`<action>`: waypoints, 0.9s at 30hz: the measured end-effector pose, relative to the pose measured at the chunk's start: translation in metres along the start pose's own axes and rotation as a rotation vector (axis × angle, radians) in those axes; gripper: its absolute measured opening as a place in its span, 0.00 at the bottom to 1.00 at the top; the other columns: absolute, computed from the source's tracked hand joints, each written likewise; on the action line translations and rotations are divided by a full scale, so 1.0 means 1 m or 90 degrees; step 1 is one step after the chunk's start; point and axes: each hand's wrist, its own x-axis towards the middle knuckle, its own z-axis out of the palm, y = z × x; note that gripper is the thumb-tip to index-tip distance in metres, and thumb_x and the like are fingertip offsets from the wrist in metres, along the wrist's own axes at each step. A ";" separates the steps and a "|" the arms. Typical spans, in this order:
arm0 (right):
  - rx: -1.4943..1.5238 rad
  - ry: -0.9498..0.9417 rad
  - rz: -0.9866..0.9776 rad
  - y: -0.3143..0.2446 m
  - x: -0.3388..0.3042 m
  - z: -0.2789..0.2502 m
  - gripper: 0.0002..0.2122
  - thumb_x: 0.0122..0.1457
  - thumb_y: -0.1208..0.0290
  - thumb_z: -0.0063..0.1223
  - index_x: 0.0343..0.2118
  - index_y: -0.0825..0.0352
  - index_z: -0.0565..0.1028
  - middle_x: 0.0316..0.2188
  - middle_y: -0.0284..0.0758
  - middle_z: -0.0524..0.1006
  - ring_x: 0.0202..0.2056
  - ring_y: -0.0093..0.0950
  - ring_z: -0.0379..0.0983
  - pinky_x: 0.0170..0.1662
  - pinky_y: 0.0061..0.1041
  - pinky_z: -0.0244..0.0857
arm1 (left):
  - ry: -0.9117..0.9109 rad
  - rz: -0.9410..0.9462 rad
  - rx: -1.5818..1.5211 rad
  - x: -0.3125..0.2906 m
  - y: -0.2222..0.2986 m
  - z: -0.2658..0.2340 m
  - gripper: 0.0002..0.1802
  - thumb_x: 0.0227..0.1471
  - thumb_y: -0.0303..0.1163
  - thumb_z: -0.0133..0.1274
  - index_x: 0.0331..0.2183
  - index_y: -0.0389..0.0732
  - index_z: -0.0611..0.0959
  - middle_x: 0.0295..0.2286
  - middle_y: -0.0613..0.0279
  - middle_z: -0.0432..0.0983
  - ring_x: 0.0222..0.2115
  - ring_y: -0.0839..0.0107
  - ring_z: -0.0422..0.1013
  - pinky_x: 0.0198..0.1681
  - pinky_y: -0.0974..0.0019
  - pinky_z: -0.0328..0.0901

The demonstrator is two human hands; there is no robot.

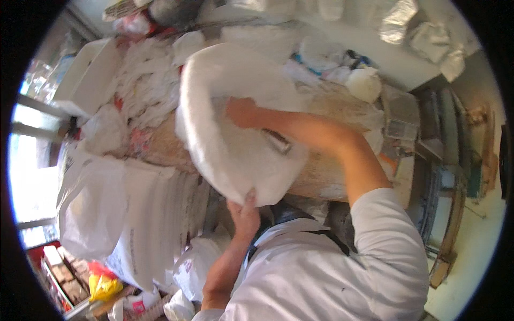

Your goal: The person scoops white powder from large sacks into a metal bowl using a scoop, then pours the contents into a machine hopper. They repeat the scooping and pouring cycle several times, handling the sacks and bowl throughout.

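A large white, bowl-like hollow thing (198, 128) with a thick, rounded rim is tilted up in front of me, its opening towards me. At its lower edge my left hand (246, 214) grips the rim, thumb on the inner side. My right hand (242, 112) reaches into the hollow, closed and partly blurred near the inner wall. Whatever those fingers hold is hidden. Beneath my right forearm a short, shiny metal cylinder (277, 141) shows against the white inside; I cannot tell whether it joins what the right hand holds.
Behind stands a dusty wooden bench (332, 171) with crumpled white material (147, 80). A white tub (88, 75) is at the far left, above a stack of white sacks (144, 214). Wooden frames (447, 187) lean at the right. Plastic bags (195, 267) lie low on the left.
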 end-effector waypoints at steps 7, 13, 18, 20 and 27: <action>0.197 0.044 0.021 -0.007 0.057 0.036 0.16 0.51 0.74 0.48 0.42 0.73 0.75 0.42 0.53 0.74 0.42 0.49 0.76 0.42 0.46 0.71 | 0.094 0.010 0.074 -0.004 0.001 -0.012 0.30 0.55 0.28 0.54 0.57 0.38 0.63 0.53 0.57 0.64 0.52 0.65 0.64 0.55 0.61 0.60; 0.220 -0.030 -0.002 0.010 0.038 0.023 0.15 0.50 0.72 0.48 0.41 0.70 0.76 0.38 0.49 0.78 0.41 0.48 0.76 0.43 0.46 0.70 | 0.124 0.022 0.080 -0.007 0.001 -0.026 0.32 0.54 0.30 0.55 0.57 0.37 0.63 0.53 0.55 0.64 0.52 0.64 0.64 0.55 0.59 0.61; 0.231 0.089 -0.086 0.011 0.056 0.032 0.14 0.45 0.73 0.49 0.37 0.67 0.78 0.35 0.47 0.78 0.39 0.48 0.75 0.40 0.47 0.68 | 0.164 -0.063 0.177 -0.014 -0.005 -0.032 0.31 0.55 0.28 0.54 0.58 0.41 0.62 0.53 0.53 0.64 0.53 0.61 0.63 0.55 0.56 0.62; 0.232 0.018 -0.039 0.001 0.069 0.051 0.18 0.45 0.75 0.49 0.42 0.67 0.77 0.36 0.47 0.78 0.40 0.48 0.75 0.39 0.48 0.69 | 0.148 -0.044 0.032 -0.010 -0.006 -0.035 0.32 0.54 0.28 0.55 0.58 0.44 0.62 0.53 0.53 0.64 0.53 0.58 0.64 0.54 0.53 0.63; 0.286 -0.058 -0.052 0.037 0.084 0.140 0.11 0.44 0.75 0.53 0.32 0.72 0.79 0.32 0.49 0.78 0.34 0.44 0.77 0.33 0.41 0.70 | 0.139 -0.001 0.172 0.008 0.009 -0.061 0.33 0.53 0.30 0.56 0.57 0.40 0.61 0.51 0.51 0.63 0.52 0.58 0.64 0.52 0.53 0.64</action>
